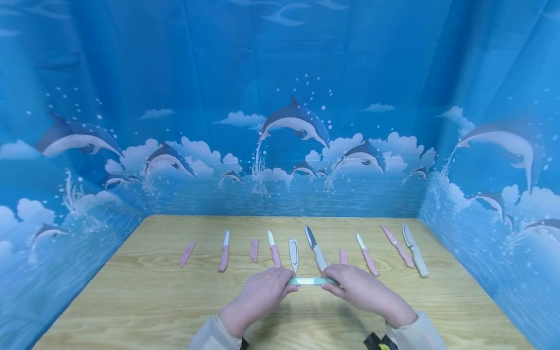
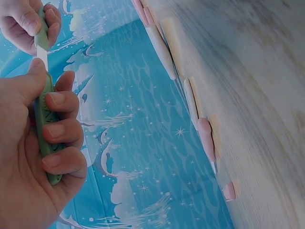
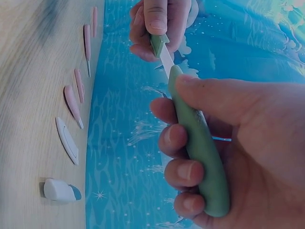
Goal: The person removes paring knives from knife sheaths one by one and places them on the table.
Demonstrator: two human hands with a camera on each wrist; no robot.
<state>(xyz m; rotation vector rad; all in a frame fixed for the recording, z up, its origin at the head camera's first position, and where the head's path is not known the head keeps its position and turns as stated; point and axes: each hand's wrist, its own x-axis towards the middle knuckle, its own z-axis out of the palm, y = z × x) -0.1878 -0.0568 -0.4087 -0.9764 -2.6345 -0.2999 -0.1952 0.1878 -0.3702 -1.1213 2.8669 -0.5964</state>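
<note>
Head frame, wood-grain table (image 1: 122,301) across the lower part, blue dolphin-print curtain (image 1: 210,73) behind. Items, left to right:

Left of centre: first pink sheath (image 1: 188,254), slanted; first pink-handled knife (image 1: 223,257), white blade pointing up the frame; second pink sheath (image 1: 254,251), near-vertical.

Lower centre-left: left hand (image 1: 264,294), fingers curled round a green sheath (image 2: 49,115), thumb along it.

Centre: second pink-handled knife (image 1: 273,250), bare white blade, handle end by the left hand; white sheath (image 1: 293,255), pointed end down; green-handled knife (image 3: 200,143), held level between the hands, its white blade bared between handle and green sheath; depth of the tip inside cannot be told; white-handled knife (image 1: 319,255), dark blade.

Right of centre: third pink sheath (image 1: 343,257), partly behind the right hand (image 1: 365,291), whose fingers close round the green handle, thumb against it; third pink-handled knife (image 1: 369,260), white blade; sheathed pink knife (image 1: 396,246); sheathed white knife (image 1: 415,250), just beside it.
</note>
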